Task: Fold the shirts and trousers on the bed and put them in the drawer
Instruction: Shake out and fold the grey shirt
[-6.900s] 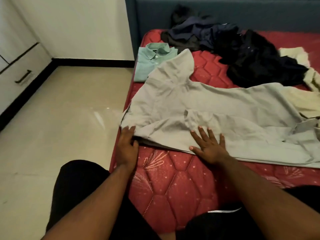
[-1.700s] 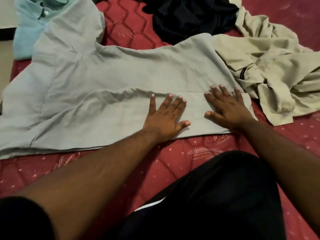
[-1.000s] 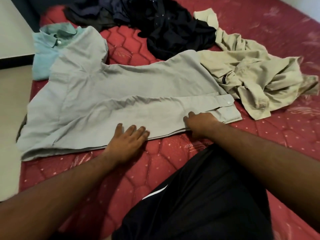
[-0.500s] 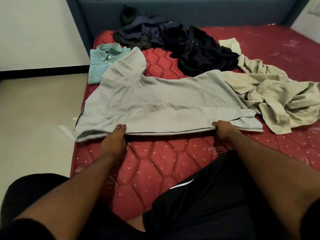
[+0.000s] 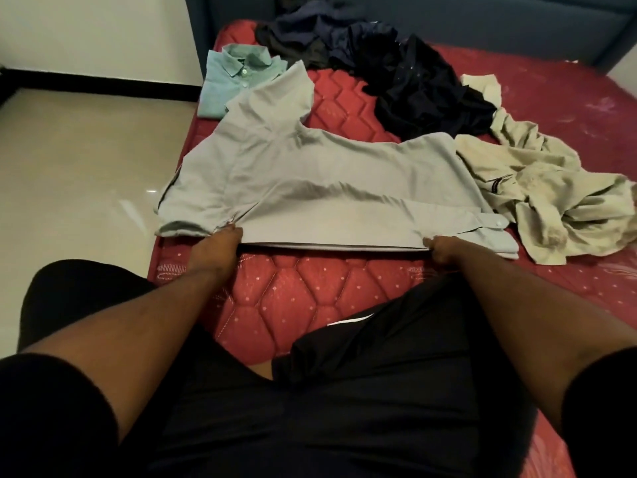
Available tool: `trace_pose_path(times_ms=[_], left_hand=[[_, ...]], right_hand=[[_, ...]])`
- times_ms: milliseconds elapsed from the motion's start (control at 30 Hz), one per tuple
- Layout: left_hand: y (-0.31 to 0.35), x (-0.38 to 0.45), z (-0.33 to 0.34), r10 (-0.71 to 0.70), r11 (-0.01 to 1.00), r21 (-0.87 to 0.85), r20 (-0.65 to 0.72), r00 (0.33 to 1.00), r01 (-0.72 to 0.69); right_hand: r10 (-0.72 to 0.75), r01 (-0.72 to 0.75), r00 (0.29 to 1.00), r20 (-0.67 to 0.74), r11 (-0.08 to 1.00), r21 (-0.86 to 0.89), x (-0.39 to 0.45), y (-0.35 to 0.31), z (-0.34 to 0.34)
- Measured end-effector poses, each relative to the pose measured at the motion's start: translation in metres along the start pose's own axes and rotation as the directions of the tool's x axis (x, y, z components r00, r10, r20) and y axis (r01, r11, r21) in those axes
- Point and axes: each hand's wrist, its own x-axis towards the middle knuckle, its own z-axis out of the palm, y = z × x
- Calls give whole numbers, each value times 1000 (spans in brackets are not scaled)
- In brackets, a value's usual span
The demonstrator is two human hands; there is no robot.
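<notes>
A person kneels at the near edge of a bed with a red quilted mattress point(image 5: 303, 305), seen from a head camera looking down over both bare forearms; a pale grey shirt point(image 5: 320, 188) lies spread flat across the mattress, its collar end toward the left edge of the bed and its buttoned hem toward the right; the left hand point(image 5: 215, 250) pinches the shirt's near edge at the left, beside a bunched short sleeve, fingers curled onto the cloth; the right hand point(image 5: 444, 251) grips the same near edge further right, fingers curled under it, just short of the hem; the stretch of edge between the two hands sits slightly raised off the mattress, while the rest of the shirt lies beyond the hands; a folded teal shirt point(image 5: 238, 81) rests at the far left corner, partly under the grey shirt's sleeve; a heap of dark clothes point(image 5: 396, 74) lies further back; crumpled beige trousers point(image 5: 544, 198) touch the grey shirt's right end; pale tiled floor point(image 5: 79, 174) shows on the left.
</notes>
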Motion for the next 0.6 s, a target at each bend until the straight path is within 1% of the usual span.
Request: trace_pose_path(times_ms=[67,133,200,267,300,333,367,400,467,533,600], left_hand=[[-2,-9,3,22,999,24,-8,1000,-22],[-2,-15,1,11,995,98,14,1000,-12],[5,-17,-1,-28,963,269,98,995,1],[24,-11,-12,-59,895,445,173,983,-25],[39,-4,-22,-51,868,494,185,981,-48],[53,4,-30,-20,856,512,185,983,-79],[68,12,-37,26,856,505,168,985,-109],[82,24,-46,73,871,475,137,988,-130],[103,48,-53,99,933,337,105,989,-129],[108,74,-48,81,989,113,137,987,-97],[104,106,-40,88,995,-64,112,990,-81]], right_hand=[[20,-19,999,38,1000,-16,-8,-3,-2],[45,-40,996,74,997,-68,-13,-4,-3],[107,-94,987,120,989,-112,-4,0,-6],[183,-143,965,187,967,-209,0,-1,-20],[199,-148,963,183,954,-259,2,-5,-32],[204,-164,967,151,957,-239,0,-14,-42],[177,-163,982,69,972,-170,-2,-24,-51],[110,-111,994,-15,988,-111,1,-36,-59],[-58,54,983,-172,998,-32,10,-58,-62],[-144,165,962,-233,984,73,26,-75,-58],[-176,223,948,-266,962,157,50,-81,-59]])
